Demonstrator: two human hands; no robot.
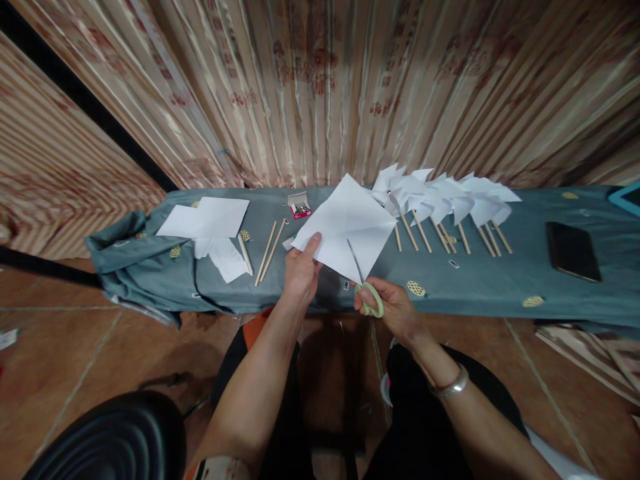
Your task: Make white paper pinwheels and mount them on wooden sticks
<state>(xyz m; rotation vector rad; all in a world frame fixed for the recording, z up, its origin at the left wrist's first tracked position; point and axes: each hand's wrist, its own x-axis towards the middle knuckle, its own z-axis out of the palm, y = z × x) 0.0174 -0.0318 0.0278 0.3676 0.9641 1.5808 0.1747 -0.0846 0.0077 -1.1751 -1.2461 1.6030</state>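
My left hand (303, 268) pinches a square sheet of white paper (345, 210) by its left corner, thumb on top. The sheet is held up over the near edge of the cloth-covered table, one corner pointing toward me. In my right hand (393, 307) is a pair of scissors (371, 299) with pale green handles, my fingers wrapped round them. One metal blade lies over the paper, reaching in from the near corner; the other blade is hidden beneath. Just right of the sheet, several white paper pinwheels (435, 197) on wooden sticks lie in an overlapping row.
On the grey-green tablecloth (490, 287) lie two wooden sticks (267, 253), a small red open box (300, 207) with metal bits, more white sheets (217, 217) at left and a dark phone (573, 251) at right. A black stool (110, 440) stands lower left; curtains hang behind.
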